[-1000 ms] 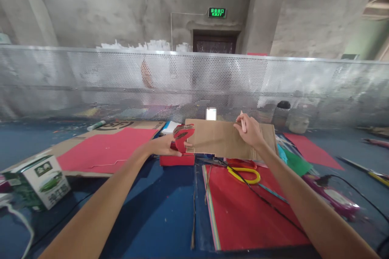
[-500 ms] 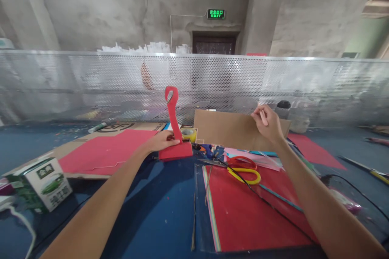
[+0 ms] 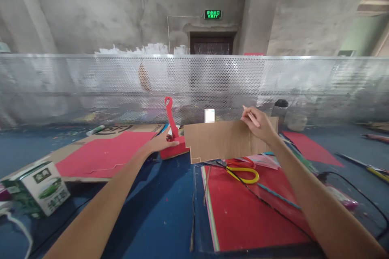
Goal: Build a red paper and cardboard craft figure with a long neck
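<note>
My left hand (image 3: pixel 162 142) is closed on a red model (image 3: pixel 174 151), with its thumb along the top of the boxy base. From that base rises a slim red strip (image 3: pixel 171 117) with a loop at its top, leaning slightly. My right hand (image 3: pixel 259 124) pinches the upper edge of a brown cardboard piece (image 3: pixel 220 141), held upright beside the model. A pale pink stick, perhaps a pencil (image 3: pixel 253 119), also lies in those fingers. The cardboard's left end has a notched edge and a pale line near its lower corner; it overlaps the base's right side in view.
Yellow-handled scissors (image 3: pixel 243 175) lie on a stack of red paper (image 3: pixel 249 210) in front. Left are a red sheet (image 3: pixel 106 151) on cardboard and a milk carton (image 3: pixel 39 188). A cutter (image 3: pixel 361 164) and a jar (image 3: pixel 296 120) stand right. Perforated metal panel (image 3: pixel 121 85) runs behind.
My right hand has brought the cardboard left and down, nearer to me, so it now covers the tape roll. The red model has tipped, its strip lower in view.
</note>
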A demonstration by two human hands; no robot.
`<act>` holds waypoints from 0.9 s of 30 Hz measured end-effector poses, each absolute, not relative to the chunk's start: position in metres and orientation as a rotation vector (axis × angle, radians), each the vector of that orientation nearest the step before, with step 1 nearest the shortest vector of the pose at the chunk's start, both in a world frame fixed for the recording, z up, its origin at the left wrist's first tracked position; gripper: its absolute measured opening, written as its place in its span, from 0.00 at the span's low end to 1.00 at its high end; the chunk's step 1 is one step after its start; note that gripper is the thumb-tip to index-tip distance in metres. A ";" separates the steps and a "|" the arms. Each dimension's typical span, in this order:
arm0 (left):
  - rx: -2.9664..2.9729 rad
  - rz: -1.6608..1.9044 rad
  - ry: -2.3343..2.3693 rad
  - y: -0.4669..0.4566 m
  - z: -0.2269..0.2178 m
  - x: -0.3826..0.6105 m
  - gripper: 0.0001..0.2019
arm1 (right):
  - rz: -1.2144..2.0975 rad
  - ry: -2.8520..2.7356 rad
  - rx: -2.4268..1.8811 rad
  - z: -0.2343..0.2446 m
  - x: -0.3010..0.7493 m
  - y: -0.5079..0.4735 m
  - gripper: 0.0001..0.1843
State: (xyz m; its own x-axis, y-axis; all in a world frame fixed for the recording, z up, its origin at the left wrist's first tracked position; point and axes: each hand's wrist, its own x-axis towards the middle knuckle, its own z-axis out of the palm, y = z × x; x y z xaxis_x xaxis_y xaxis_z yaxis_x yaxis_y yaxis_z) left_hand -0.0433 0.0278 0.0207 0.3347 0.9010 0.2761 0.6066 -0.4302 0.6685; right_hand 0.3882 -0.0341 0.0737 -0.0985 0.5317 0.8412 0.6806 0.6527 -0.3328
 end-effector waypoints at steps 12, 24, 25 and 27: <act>2.349 0.494 1.353 0.030 0.029 -0.071 0.66 | -0.226 -1.606 -1.041 0.070 0.402 -0.029 0.06; 2.412 0.620 1.756 0.048 0.007 -0.085 0.55 | -0.269 -1.711 -1.094 0.063 0.392 -0.027 0.05; 2.414 0.609 1.764 0.046 0.008 -0.083 0.54 | -0.269 -1.729 -1.088 0.063 0.391 -0.027 0.05; 2.446 0.601 1.784 0.040 0.013 -0.078 0.51 | -0.262 -1.753 -1.082 0.062 0.390 -0.027 0.04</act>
